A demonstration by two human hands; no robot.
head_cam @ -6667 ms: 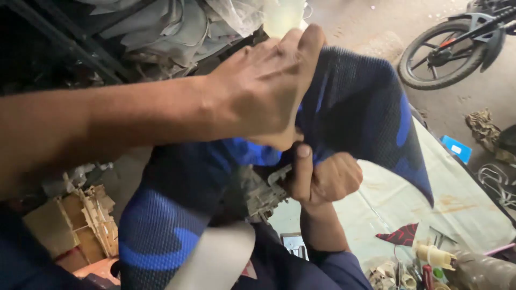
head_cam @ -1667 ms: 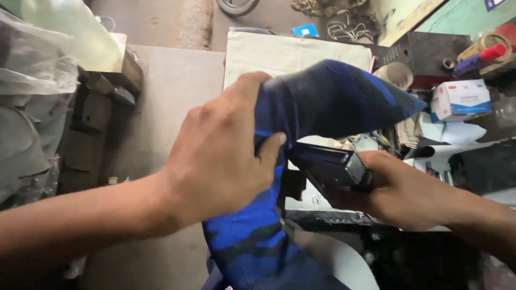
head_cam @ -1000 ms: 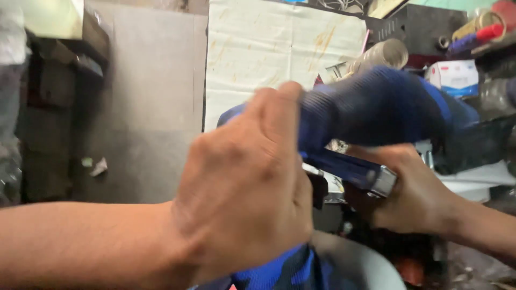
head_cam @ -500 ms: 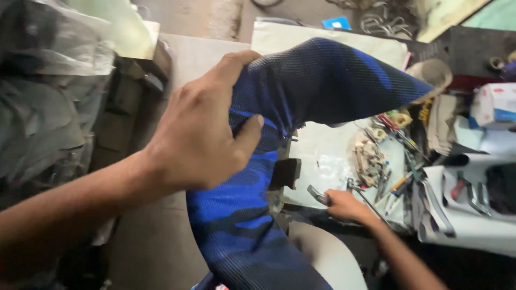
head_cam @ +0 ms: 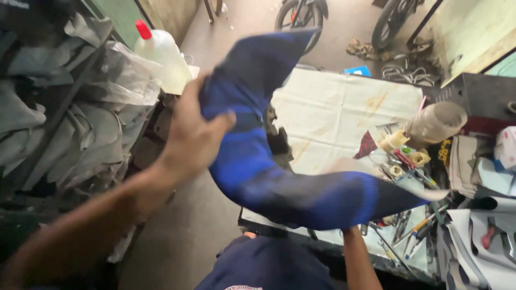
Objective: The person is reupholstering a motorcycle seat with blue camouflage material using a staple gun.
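Our left hand (head_cam: 196, 134) clamps the blue cover (head_cam: 258, 156) aloft while our right hand hides beneath it, grip unknowable; its drooping end could sweep tools (head_cam: 408, 161) off the tabletop (head_cam: 333, 107).

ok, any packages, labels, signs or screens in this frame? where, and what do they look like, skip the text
White translucent plastic jug with red cap: upper left, behind the left hand; tall, rounded, no label visible.
White carton box: right edge of the bench, partly cut off, with blue and red print.
Small blue flat card or packet: on the floor at the far edge of the cream cloth; rectangular, plain blue.
No signs or screens show.
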